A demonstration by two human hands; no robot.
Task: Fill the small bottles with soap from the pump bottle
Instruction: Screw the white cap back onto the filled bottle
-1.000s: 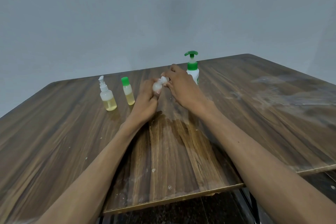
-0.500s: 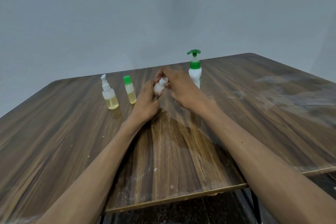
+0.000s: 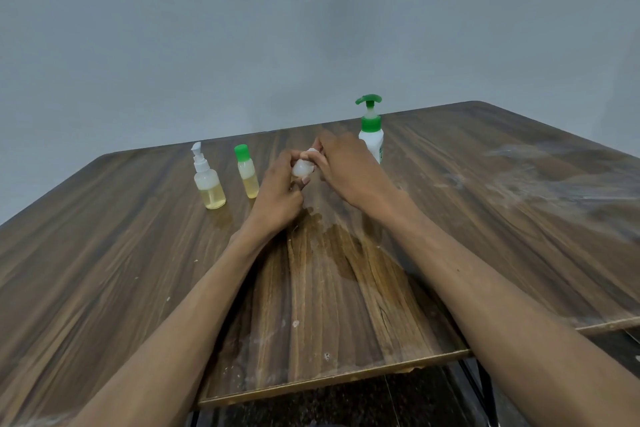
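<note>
— Bottle number three, the small clear bottle (image 3: 302, 169), where was it?

— It was up off the bench (image 3: 485, 218), between both hands, just in front of the pump bottle (image 3: 372, 140). The left hand (image 3: 278, 192) was wrapped around its round body. The fingers (image 3: 320, 158) of the right hand (image 3: 349, 166) were pinched shut on its white cap (image 3: 312, 150).

— Was the cap going on or coming off?

— I could not tell. I could not see any soap inside it either.

— How would it feel to hold?

— Light, I think, and a bit squishy, because it looked like thin plastic. Soap could make it slippery. A wet-looking patch (image 3: 346, 253) was on the bench near the hands. Best to hold the fat middle gently and turn only the cap.

— And the other little ones?

— The spray bottle (image 3: 209, 180) and the green-capped bottle (image 3: 248, 173) stood side by side to the left, each with yellow soap partway up.
</note>
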